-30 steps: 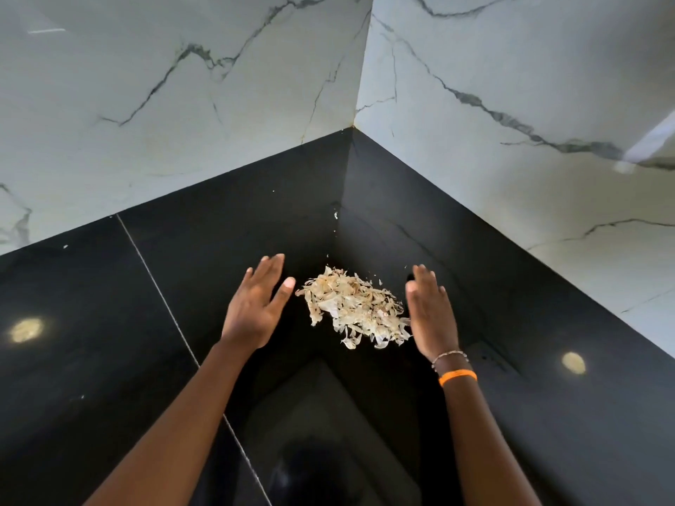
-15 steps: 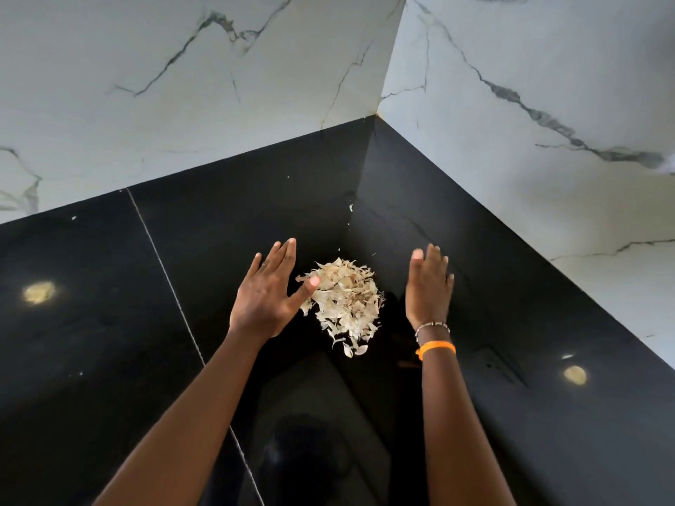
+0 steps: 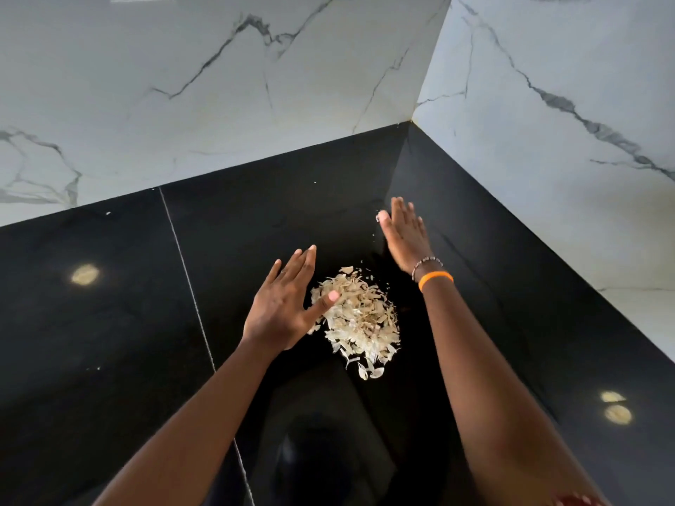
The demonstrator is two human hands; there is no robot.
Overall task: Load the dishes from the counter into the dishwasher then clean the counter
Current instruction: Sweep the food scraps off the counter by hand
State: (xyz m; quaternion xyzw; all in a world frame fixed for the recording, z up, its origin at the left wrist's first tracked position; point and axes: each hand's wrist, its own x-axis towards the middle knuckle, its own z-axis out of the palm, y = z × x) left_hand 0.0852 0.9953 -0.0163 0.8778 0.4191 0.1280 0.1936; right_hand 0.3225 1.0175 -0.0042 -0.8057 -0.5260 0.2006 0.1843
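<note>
While both flat: right hand [image 3: 403, 235] farther beyond peel pile [image 3: 359, 317], left hand [image 3: 283, 304] alongside, neither holding anything

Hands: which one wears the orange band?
The right hand, reaching toward the corner; its wrist carries the orange band. The left hand wears nothing.

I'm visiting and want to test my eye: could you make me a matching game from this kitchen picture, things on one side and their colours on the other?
Things:
1. counter
2. wall
3. wristband near the right hand
4. pile of peelings beside the left hand

Colours:
A. orange
B. pale beige
C. glossy black
D. white with grey veins

Pairs: 1-C, 2-D, 3-A, 4-B
</note>
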